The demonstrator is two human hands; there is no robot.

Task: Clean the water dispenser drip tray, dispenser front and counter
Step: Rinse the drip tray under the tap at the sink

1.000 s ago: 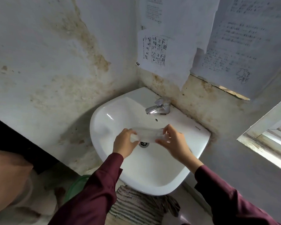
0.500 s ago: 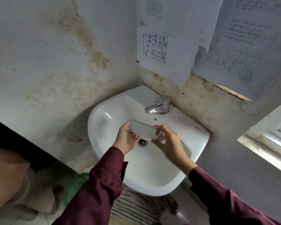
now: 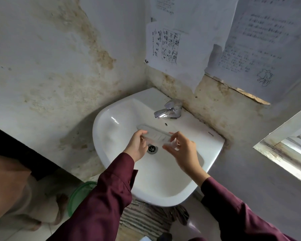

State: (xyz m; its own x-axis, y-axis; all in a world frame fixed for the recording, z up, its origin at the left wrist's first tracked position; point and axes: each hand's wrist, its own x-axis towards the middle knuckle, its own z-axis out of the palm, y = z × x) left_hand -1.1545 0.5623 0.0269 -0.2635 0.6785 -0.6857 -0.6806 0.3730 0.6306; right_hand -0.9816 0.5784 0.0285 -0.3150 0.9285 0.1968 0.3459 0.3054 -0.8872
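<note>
White plastic drip tray (image 3: 154, 134) sits over the sink (image 3: 163, 185) drain, left hand (image 3: 135, 146) fingers pinching one end, right hand (image 3: 182, 152) fingers pinching the other; best tilted under the tap (image 3: 169, 111).

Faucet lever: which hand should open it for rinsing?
Right. Right hand sits nearer the chrome faucet; left hand grips the clear plastic drip tray over the white basin.

Glossy white ceramic sink (image 3: 163, 185); shiny chrome tap (image 3: 169, 111); translucent plastic tray (image 3: 155, 135) (ribbed); wall (image 3: 42, 66) matt, stained.
</note>
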